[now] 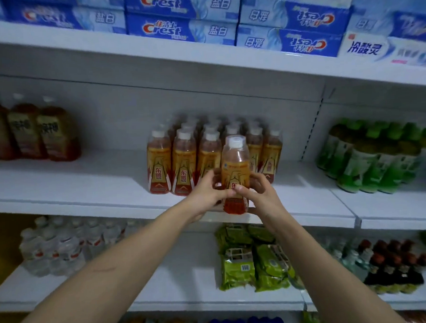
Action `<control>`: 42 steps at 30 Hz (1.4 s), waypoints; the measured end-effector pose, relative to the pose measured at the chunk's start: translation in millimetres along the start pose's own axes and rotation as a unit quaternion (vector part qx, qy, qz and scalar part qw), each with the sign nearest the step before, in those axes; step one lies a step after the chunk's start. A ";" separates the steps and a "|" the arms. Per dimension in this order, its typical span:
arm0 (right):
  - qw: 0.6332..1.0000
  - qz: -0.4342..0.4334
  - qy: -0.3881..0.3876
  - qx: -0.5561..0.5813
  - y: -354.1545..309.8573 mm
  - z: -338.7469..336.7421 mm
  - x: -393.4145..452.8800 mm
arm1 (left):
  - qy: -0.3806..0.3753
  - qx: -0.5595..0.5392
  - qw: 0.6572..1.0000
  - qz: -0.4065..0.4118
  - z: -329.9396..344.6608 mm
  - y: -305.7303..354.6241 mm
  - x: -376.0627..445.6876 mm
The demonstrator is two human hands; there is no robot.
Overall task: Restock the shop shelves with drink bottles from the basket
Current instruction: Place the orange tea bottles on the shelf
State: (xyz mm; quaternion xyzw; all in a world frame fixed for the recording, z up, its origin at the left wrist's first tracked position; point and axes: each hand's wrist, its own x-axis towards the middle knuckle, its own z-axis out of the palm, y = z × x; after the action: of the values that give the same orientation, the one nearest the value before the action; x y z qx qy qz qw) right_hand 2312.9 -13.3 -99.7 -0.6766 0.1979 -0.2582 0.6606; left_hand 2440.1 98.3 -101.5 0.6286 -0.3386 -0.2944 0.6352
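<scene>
Three white shelves (86, 186) fill the view, stacked one above another. Largest on show are the toothpaste boxes (181, 28) along the top shelf, at least eight, piled flat. On the middle shelf, a block of orange drink bottles (182, 160) stands in rows, five across the near row and several rows deep; the far ones blur, so no exact count. Three brown bottles (32, 130) stand far left on that shelf, and a cluster of green bottles (368, 159) stands to the right, too crowded to count. Below sit clear water bottles (57, 246) at left, green packets (253, 262) in the middle, perhaps four, and dark small bottles (392, 263) at right.

One more orange bottle (235, 172) is held upright at the near edge of the middle shelf, just in front of the block, probably to start a new near row. Both hands steady it low down: left hand (206, 195) with fingers wrapped round its left side, right hand (257, 191) with thumb and fingers curled against its right side. No basket is in view.
</scene>
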 end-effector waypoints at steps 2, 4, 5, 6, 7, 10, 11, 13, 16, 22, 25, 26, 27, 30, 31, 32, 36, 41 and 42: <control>1.000 -0.017 -0.011 -0.020 3.0 -10.1 17.4 | 0.038 0.020 0.999 0.013 10.3 -5.0 13.0; 0.999 -0.024 -0.018 -0.034 11.7 -16.2 31.8 | 0.064 0.048 0.997 0.016 17.5 -10.0 21.1; 0.999 -0.023 -0.022 -0.033 16.9 -19.8 37.9 | 0.079 0.065 0.995 0.017 22.6 -11.6 24.3; 0.999 -0.022 -0.024 -0.030 22.2 -22.8 43.4 | 0.099 0.085 0.991 0.022 27.6 -12.5 27.5; 0.999 -0.020 -0.020 -0.026 26.1 -24.7 47.3 | 0.128 0.106 0.986 0.027 32.5 -12.6 29.5; 0.999 -0.029 -0.003 -0.024 30.6 -27.4 62.0 | 0.234 0.166 0.956 0.054 45.7 -13.0 37.4; 0.999 -0.034 0.001 -0.026 32.1 -27.1 66.3 | 0.264 0.184 0.945 0.063 49.6 -14.6 39.0; 0.998 -0.046 0.007 -0.033 36.8 -24.8 72.6 | 0.307 0.195 0.928 0.074 54.9 -21.3 41.4; 0.995 -0.066 0.017 -0.067 44.8 -22.2 80.7 | 0.345 0.195 0.914 0.084 61.6 -29.7 43.9; 0.993 -0.061 0.053 -0.087 45.8 -16.1 95.3 | 0.329 0.275 0.897 0.108 66.7 -41.6 44.8; 0.987 -0.072 0.060 -0.131 50.9 -12.0 97.6 | 0.292 0.286 0.907 0.100 66.3 -50.8 39.9; 0.984 -0.075 0.062 -0.147 52.4 -11.2 97.8 | 0.282 0.285 0.911 0.098 65.3 -52.8 38.6; 0.982 -0.076 0.064 -0.158 53.8 -10.8 98.0 | 0.273 0.284 0.914 0.093 64.2 -54.1 37.1; 0.981 -0.077 0.062 -0.168 55.2 -12.8 97.7 | 0.248 0.281 0.924 0.074 62.5 -55.6 32.5; 0.980 -0.075 0.057 -0.176 55.7 -13.5 96.9 | 0.245 0.283 0.925 0.063 62.2 -56.4 30.1; 0.979 -0.071 0.052 -0.186 56.7 -14.5 96.0 | 0.243 0.284 0.926 0.055 62.4 -57.0 27.6; 0.976 -0.057 0.042 -0.206 55.3 -16.8 88.9 | 0.253 0.298 0.918 0.068 64.2 -61.7 15.4; 0.969 -0.121 0.115 -0.181 62.5 -2.8 53.7 | 0.258 0.367 0.881 0.150 56.8 -81.0 -15.9; 0.964 -0.150 0.122 -0.182 69.4 4.1 38.9 | 0.259 0.398 0.863 0.171 50.4 -88.7 -25.1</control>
State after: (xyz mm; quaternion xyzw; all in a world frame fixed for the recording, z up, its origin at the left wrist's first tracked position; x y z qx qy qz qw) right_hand 2351.2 -37.2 -165.3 -0.7708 0.2169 -0.3947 0.4506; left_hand 2389.3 85.0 -192.5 0.8139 -0.3526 0.1524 0.4359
